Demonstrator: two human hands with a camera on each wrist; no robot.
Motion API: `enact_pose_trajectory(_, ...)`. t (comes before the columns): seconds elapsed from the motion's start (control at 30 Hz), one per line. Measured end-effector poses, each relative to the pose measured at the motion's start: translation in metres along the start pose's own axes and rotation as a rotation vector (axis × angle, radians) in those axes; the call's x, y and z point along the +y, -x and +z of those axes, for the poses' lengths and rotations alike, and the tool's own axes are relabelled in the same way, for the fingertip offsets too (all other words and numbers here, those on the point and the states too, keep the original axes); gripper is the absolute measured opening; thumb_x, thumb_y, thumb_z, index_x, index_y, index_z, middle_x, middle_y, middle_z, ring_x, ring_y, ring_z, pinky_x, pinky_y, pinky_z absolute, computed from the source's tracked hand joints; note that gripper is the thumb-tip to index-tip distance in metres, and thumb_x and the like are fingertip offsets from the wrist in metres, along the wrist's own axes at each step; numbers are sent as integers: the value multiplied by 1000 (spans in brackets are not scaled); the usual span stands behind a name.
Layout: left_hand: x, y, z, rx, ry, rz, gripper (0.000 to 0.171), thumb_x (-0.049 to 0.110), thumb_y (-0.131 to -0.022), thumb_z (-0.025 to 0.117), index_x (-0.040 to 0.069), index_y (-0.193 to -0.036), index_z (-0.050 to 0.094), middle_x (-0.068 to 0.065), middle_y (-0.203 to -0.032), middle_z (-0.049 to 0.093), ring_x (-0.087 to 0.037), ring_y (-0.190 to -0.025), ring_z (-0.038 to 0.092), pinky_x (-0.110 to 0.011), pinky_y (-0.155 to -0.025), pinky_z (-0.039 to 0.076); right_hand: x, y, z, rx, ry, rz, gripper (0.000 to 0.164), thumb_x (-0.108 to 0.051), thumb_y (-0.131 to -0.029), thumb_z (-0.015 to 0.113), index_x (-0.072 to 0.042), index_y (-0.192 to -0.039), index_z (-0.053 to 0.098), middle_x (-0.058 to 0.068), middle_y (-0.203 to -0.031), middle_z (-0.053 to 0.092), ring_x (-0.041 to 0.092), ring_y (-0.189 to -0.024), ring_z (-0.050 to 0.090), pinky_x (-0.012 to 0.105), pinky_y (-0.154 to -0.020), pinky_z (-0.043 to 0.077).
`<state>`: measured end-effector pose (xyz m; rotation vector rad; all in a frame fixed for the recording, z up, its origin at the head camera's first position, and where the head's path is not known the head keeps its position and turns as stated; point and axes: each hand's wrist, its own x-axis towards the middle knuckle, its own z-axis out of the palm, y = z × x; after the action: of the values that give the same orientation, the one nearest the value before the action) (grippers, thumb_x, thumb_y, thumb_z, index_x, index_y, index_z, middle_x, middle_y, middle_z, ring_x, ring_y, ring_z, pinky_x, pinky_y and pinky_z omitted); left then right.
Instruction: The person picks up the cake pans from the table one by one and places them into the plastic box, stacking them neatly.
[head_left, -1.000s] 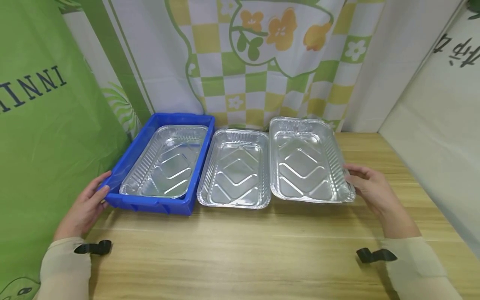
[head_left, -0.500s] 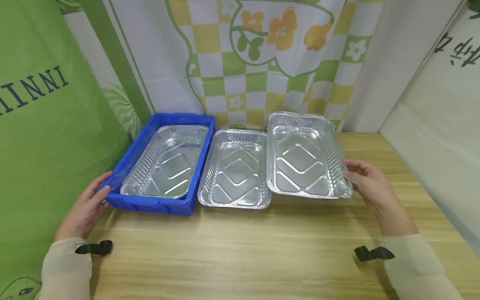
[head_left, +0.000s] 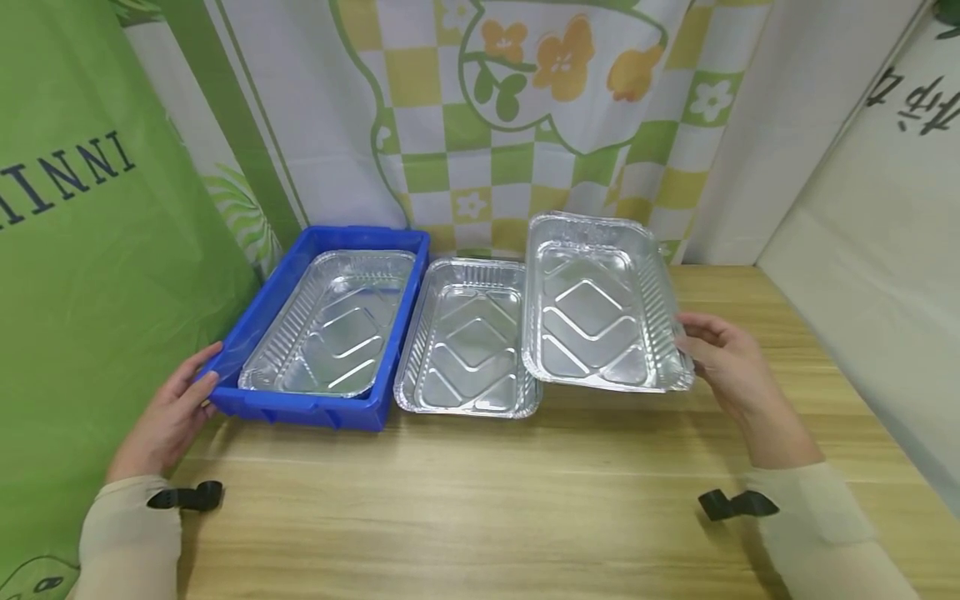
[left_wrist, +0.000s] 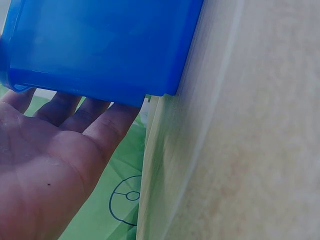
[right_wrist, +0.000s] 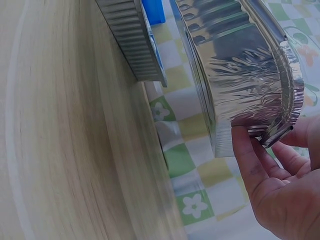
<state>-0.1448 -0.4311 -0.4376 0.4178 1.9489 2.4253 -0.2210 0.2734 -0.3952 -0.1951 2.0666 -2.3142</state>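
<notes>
Rightmost foil pan (head_left: pixel 592 308): left of right hand (head_left: pixel 727 379), long axis near-far (fingers pinching its right rim).
Blue bin (head_left: pixel 300 408): left hand (head_left: pixel 161 417), fingers pinching near left corner.

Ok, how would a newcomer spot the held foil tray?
On the wooden table, find the blue bin, then go right past the middle foil tray. Next is the rightmost foil tray, the only one held in the air, by the right hand.
</notes>
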Motion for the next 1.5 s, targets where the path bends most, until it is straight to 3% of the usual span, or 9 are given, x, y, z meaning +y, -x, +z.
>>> enact_pose_trajectory(0.37,-1,-2,1,5,-10,10,51,0,-106,35,9,-155,26,-1,-134,48,-10,-116,57,-21,-95,49,-2,-3,13,13,14,9,36,2,-93,64,7,-125,49,10,-110,60,15,-90,64,23,-75,58)
enact_pose_trajectory(0.73,0,2,-1,13,-10,-21,53,2,-106,35,11,-156,23,-3,-135,45,-10,-114,58,-21,-95,49,2,-10,34,3,20,11,33,1,-94,63,6,-124,50,9,-110,59,15,-89,63,23,-74,57)
enact_pose_trajectory(1.2,-2,-2,-2,25,-26,-28,53,3,-106,36,10,-157,22,-3,-136,45,-10,-115,58,-21,-95,49,-1,-24,67,-2,113,38,42,-2,-96,60,11,-132,45,16,-120,53,18,-98,59,23,-79,56)
enact_pose_trajectory(1.5,-2,1,-2,37,-22,-26,52,3,-106,37,10,-156,24,-3,-134,46,-10,-114,58,-21,-94,50,7,-37,100,-37,76,40,41,3,-95,58,12,-132,45,15,-116,54,18,-94,59,24,-77,57)
